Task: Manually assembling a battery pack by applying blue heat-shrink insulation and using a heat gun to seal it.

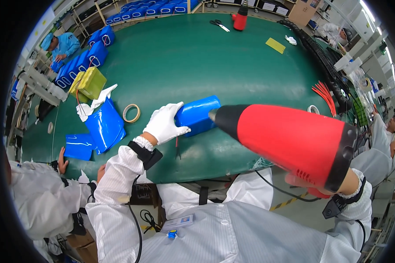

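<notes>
On the green table (184, 57), a blue-wrapped block (199, 113) lies with its left end between the gloved left hand's (164, 124) parted thumb and fingers, while the right hand (347, 183), fingers mostly hidden, grips a red heat gun (289, 140).

Green table (184, 57), wooden-framed shelving (100, 12) beyond; strip lights (367, 10) (bright white) at upper right.

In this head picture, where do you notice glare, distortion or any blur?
In the head view, white glare shows on the blue pack at the left hand and on the loose blue sheet; the green table has bowed edges; ceiling lights at upper right look washed out; the red heat gun looks slightly soft along its lower edge.
</notes>
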`<state>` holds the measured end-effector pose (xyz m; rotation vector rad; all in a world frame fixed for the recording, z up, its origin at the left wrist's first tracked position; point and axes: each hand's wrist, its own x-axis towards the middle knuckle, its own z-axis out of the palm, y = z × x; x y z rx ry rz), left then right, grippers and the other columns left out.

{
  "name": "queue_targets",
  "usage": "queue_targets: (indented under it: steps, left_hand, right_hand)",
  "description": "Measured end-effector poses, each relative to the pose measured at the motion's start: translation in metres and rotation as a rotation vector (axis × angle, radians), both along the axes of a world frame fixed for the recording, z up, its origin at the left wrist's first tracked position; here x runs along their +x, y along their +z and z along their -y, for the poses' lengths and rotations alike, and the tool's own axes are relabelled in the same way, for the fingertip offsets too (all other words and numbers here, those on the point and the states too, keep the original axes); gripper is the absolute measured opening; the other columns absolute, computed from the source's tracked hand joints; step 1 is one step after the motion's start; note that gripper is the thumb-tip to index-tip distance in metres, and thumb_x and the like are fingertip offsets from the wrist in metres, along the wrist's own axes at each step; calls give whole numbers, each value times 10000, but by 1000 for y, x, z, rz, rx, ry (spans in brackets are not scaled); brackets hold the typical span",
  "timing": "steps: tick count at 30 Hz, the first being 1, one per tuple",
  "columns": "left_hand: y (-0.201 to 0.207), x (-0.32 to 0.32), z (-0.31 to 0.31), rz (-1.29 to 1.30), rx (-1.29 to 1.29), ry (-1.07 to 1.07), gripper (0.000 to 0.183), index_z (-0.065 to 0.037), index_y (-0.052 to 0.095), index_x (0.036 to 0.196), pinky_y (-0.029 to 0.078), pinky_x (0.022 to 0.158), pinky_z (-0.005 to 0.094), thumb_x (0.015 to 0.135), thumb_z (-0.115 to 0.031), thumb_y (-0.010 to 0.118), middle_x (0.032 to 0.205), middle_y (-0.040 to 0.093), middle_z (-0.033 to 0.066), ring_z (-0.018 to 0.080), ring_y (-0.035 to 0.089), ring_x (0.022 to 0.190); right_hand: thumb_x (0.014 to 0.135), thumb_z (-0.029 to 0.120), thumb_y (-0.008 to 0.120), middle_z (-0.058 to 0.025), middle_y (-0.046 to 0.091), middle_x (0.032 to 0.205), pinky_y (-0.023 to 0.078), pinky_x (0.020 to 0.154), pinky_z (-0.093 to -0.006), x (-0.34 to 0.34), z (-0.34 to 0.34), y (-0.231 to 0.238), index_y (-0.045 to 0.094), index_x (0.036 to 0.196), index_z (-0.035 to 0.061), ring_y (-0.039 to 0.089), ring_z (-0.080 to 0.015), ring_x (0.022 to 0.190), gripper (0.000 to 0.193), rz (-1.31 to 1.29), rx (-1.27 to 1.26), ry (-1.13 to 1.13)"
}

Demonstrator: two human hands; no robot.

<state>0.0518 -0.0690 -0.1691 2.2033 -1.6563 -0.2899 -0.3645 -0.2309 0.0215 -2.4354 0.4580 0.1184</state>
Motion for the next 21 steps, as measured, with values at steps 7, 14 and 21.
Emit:
queue_targets:
  steps: [7, 14, 21]
  left_hand:
    - [19, -12, 16, 123, 179, 5, 885, -26, 487, 1428, 495, 959, 462, 731, -499, 758, 1180, 655, 208, 359, 655, 1071]
    - [46, -26, 31, 55, 417, 43, 1074, -59, 313, 1544, 510, 954, 489, 774, -707, 688, 1217, 647, 258, 397, 657, 1101]
    - [-14, 2, 71, -180, 117, -127, 694, -63, 362, 1530, 414, 1098, 428, 986, -447, 560, 1400, 530, 253, 413, 521, 1296]
  right_hand:
    - [809, 250, 753, -101, 595, 1352, 392, 1082, -488, -47, -3, -45, 636, 1300, 111, 539, -349, 1268, 524, -87, -109, 48]
    - [814, 310, 754, -122, 569, 1389, 366, 1102, -533, -93, 3, -98, 637, 1295, 111, 514, -376, 1295, 533, 41, -237, -36]
    - [762, 322, 820, -130, 555, 1401, 366, 1131, -465, -73, 9, -105, 561, 1365, 74, 502, -372, 1308, 702, 316, 4, -114]
